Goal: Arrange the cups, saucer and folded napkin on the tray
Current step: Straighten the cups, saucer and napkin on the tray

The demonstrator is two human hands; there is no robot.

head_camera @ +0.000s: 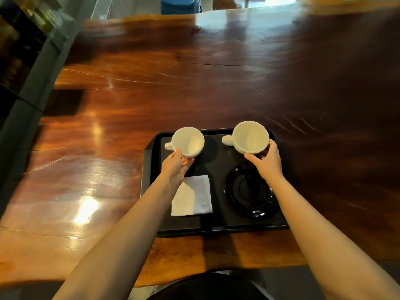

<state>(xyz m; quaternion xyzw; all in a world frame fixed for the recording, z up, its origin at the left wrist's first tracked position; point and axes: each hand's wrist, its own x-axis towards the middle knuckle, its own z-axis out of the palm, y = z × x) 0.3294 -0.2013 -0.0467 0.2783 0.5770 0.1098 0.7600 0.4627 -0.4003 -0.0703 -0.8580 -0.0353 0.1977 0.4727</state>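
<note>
A black tray [218,221] lies near the table's front edge. My left hand [176,167] grips a white cup [188,142] over the tray's far left corner, handle pointing left. My right hand [267,161] holds a second white cup [251,137] over the far right part of the tray, handle also to the left; that cup looks raised above the tray. A white folded napkin [192,199] lies on the tray's near left, partly under my left forearm. A black saucer [249,191] sits on the near right, partly covered by my right wrist.
The tray rests on a large glossy wooden table [151,94] that stretches far ahead and to both sides. A dark shelf unit [19,61] stands off the table's left edge. A blue bin [180,4] is beyond the far edge.
</note>
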